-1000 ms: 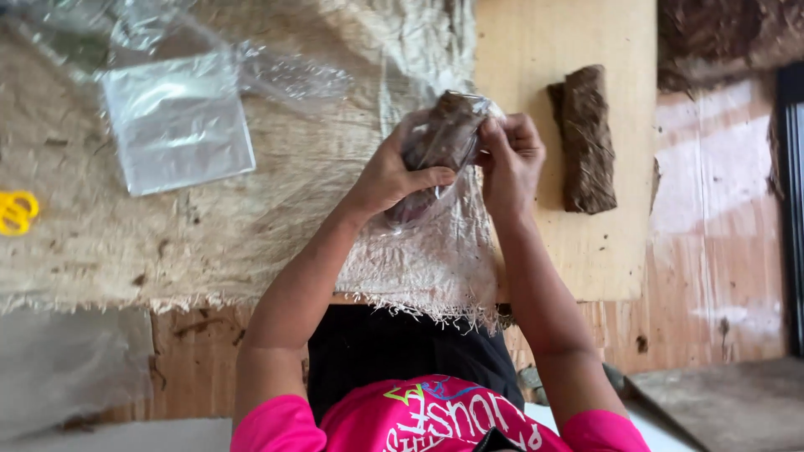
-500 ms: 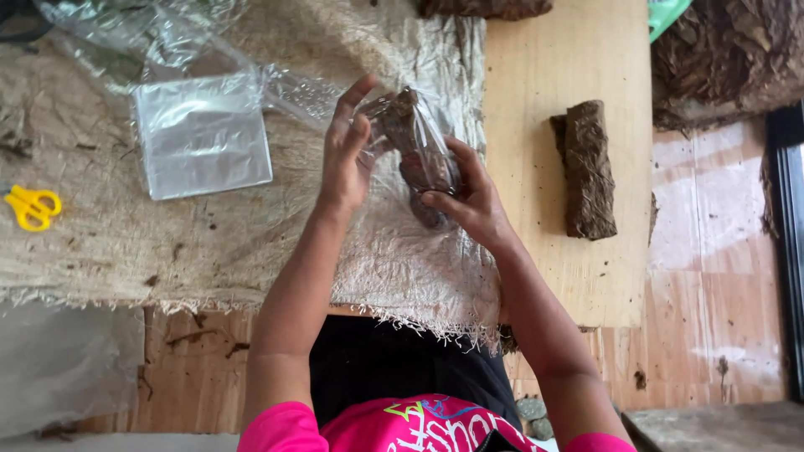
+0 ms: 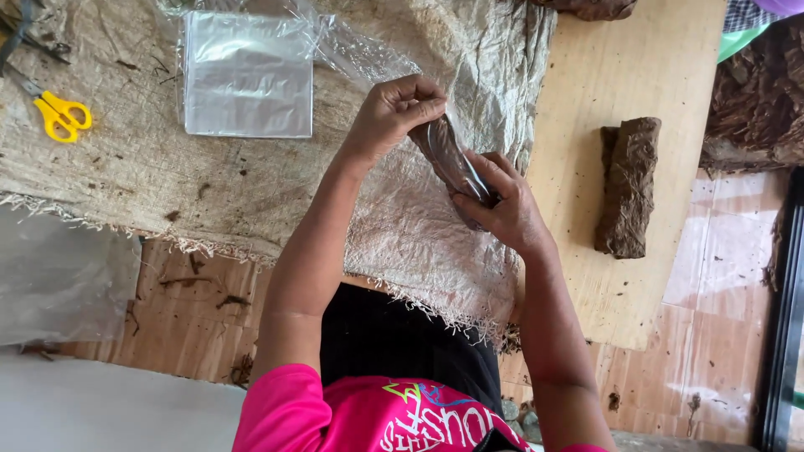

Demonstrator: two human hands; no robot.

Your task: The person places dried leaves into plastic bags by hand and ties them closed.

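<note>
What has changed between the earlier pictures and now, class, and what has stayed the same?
Both hands have turned the wrapped brown bundle from upright to slanted. The left hand now pinches its upper end, the right hand cups the lower end. The second bundle, plastic sheets and scissors lie unchanged.

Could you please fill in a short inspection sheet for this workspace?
Surface: woven mat with frayed edge, beside a wooden board.
Job's things: brown bundle in clear wrap, held between both hands.
Clutter: stack of clear bags, yellow scissors, second brown bundle on the board.
Hands: left hand pinches the bundle's top; right hand grips its lower end.
Cables: nothing seen.
Surroundings: dried leaves at right.
</note>
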